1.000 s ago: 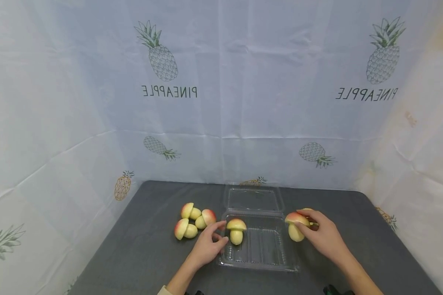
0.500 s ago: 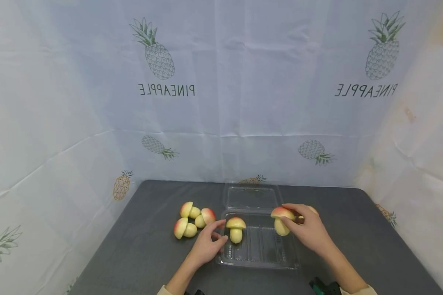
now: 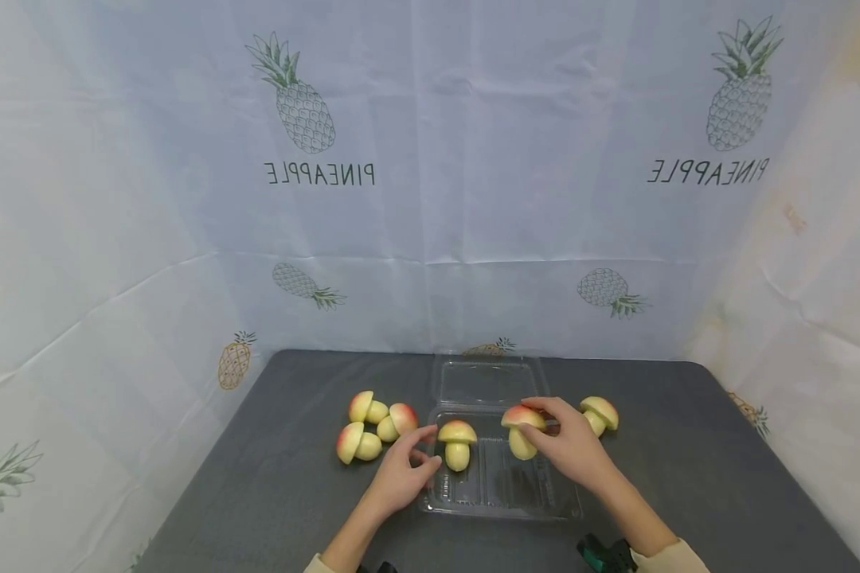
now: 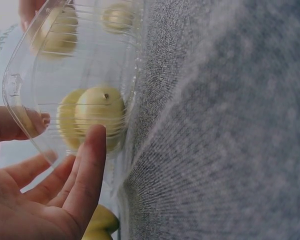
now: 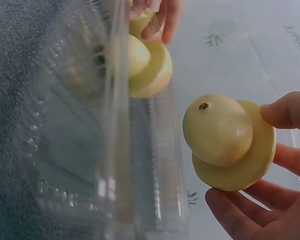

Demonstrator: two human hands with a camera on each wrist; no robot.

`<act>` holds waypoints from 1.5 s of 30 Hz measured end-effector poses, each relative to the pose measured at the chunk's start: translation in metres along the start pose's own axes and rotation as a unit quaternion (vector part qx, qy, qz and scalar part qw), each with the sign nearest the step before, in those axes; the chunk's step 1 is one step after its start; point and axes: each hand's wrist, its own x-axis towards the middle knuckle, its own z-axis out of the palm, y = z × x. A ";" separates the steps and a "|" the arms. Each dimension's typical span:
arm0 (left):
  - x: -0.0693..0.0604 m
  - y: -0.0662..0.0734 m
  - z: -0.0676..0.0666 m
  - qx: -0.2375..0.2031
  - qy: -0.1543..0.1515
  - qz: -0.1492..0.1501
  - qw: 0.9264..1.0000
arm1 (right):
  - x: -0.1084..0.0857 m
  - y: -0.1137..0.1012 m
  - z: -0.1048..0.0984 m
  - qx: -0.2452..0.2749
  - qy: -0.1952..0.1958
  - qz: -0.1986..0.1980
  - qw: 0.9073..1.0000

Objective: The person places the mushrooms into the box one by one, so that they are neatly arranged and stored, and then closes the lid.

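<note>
Mushroom-shaped piece point(image 3: 518, 440) (cap uppermost), lower centre-right, pinched by the right hand point(image 3: 572, 446), leftward of its palm; left hand point(image 3: 404, 469) loosely spread.

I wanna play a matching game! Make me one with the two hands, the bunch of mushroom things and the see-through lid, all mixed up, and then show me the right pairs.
Column one
1. The person's right hand
2. The three yellow mushroom shapes with reddish caps
3. The clear plastic lid
4. The person's left hand

Column two
A. Lying open at the far side of the clear plastic box
B. At the box's left edge
C. Holding one mushroom shape
D. Lying close together on the dark grey table

Right pairs
1-C
2-D
3-A
4-B
</note>
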 end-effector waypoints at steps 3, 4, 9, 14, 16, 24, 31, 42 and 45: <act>0.000 0.000 0.000 0.000 -0.001 0.001 1.000 | 0.002 0.000 0.005 0.003 -0.009 0.010 1.000; 0.000 0.000 -0.001 0.000 -0.001 0.001 1.000 | 0.003 0.001 0.007 0.001 -0.012 0.014 1.000; -0.001 0.001 -0.001 -0.004 0.000 0.006 1.000 | 0.006 0.000 0.017 -0.012 -0.021 0.031 0.999; -0.001 0.001 -0.001 -0.003 0.002 0.005 1.000 | 0.009 0.000 0.027 -0.014 -0.023 0.038 0.999; 0.000 0.000 -0.001 0.000 0.000 0.000 1.000 | 0.009 -0.001 0.030 -0.016 -0.024 0.044 0.999; 0.001 0.002 0.000 0.007 -0.001 -0.004 1.000 | 0.010 0.001 0.040 -0.035 -0.027 0.057 0.997; 0.000 0.004 0.000 0.002 -0.001 -0.005 1.000 | 0.012 0.002 0.045 -0.037 -0.041 0.058 0.997; -0.001 0.002 0.001 0.000 0.006 0.004 1.000 | 0.011 0.008 0.053 -0.074 -0.047 0.058 0.994; -0.001 0.001 0.001 -0.001 0.007 0.002 1.000 | 0.012 0.008 0.053 -0.078 -0.043 0.058 0.994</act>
